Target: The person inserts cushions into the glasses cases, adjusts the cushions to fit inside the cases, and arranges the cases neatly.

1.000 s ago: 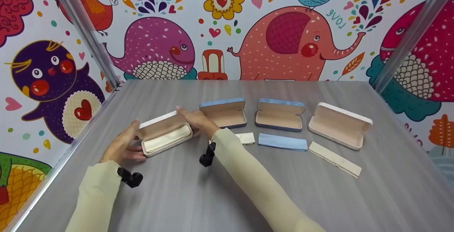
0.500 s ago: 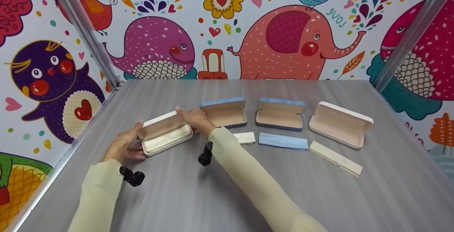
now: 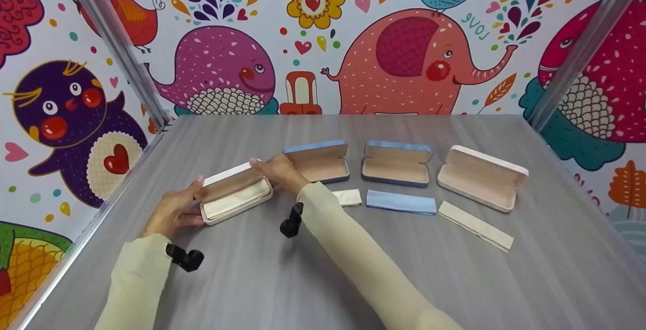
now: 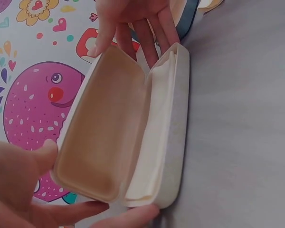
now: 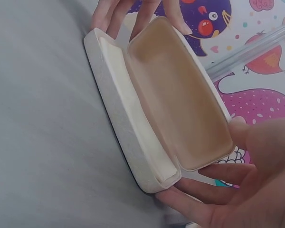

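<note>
An off-white glasses case point(image 3: 227, 185) stands open at the left of the table, its lid raised and tilted. A folded cream cloth point(image 3: 237, 200) lies in its base. My left hand point(image 3: 170, 211) holds the case's left end, thumb on the lid's edge and fingers by the base. At the other end my right hand point(image 3: 281, 171) holds it likewise, thumb on top of the lid. In the left wrist view the cloth point(image 4: 154, 123) lies lengthwise along the base; in the right wrist view the lid's tan lining point(image 5: 175, 99) faces the camera.
Two blue cases point(image 3: 330, 168) point(image 3: 396, 167) and another white case point(image 3: 477, 181) stand open to the right. Before them lie a cream cloth point(image 3: 349, 197), a blue cloth point(image 3: 401, 202) and a beige cloth point(image 3: 476, 225). A patterned wall point(image 3: 313, 42) rises behind the table.
The case's lid has tipped slightly forward and lower, with both thumbs moving along with it. The cloth in the base and the other cases have stayed put.
</note>
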Demonstrator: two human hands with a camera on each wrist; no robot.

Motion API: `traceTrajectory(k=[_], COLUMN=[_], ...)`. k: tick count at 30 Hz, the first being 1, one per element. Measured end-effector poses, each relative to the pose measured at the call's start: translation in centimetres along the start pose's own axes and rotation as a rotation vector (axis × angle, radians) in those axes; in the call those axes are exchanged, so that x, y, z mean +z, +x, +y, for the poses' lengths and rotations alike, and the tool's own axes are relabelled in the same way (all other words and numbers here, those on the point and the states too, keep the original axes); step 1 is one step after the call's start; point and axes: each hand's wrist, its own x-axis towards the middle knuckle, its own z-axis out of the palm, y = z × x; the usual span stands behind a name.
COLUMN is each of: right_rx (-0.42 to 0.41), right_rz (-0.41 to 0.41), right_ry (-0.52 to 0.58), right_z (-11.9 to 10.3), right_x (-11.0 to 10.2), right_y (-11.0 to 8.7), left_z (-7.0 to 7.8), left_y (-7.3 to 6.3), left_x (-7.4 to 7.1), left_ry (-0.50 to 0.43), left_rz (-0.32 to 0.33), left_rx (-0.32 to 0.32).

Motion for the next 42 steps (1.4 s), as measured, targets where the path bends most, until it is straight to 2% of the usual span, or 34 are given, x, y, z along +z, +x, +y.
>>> traceTrajectory(k=[6, 12, 19, 25, 28, 31, 35, 39, 42], right_rx=[0.008, -0.007, -0.028, -0.093, -0.135, -0.176, -0.223, -0.244, -0.255], right_rz=[-0.002, -0.019, -0.034, -0.064, -0.048, -0.012, -0.004, 0.007, 0.031], right_ry=[0.06, 0.093, 0.053, 0.08, 0.064, 0.009, -0.035, -0.02, -0.001], right_z=[0.2, 0.5, 0.5, 1.0, 1.4, 1.8, 2.3, 2.8, 3.2], right_x=[0.1, 0.0, -0.2, -0.4, -0.4, -0.3, 0.0, 0.1, 0.0], right_y=[-0.2, -0.2, -0.4, -0.8, -0.8, -0.9, -1.0, -1.1, -1.1], left_z=[-0.4, -0.6, -1.1, -1.9, -2.3, -2.6, -3.0, -3.3, -3.5], left_y=[0.0, 0.2, 0.1, 0.2, 0.2, 0.2, 0.1, 0.1, 0.2], left_x=[-0.4, -0.4, 0.2, 0.4, 0.4, 0.4, 0.2, 0.4, 0.8], left_ry=[-0.031, -0.09, -0.096, -0.039, -0.035, -0.048, -0.102, -0.144, -0.134], left_rz=[0.016, 0.002, 0.018, 0.03, 0.037, 0.041, 0.048, 0.059, 0.074], left_rx=[-0.003, -0.009, 0.064, 0.126, 0.14, 0.153, 0.154, 0.153, 0.156])
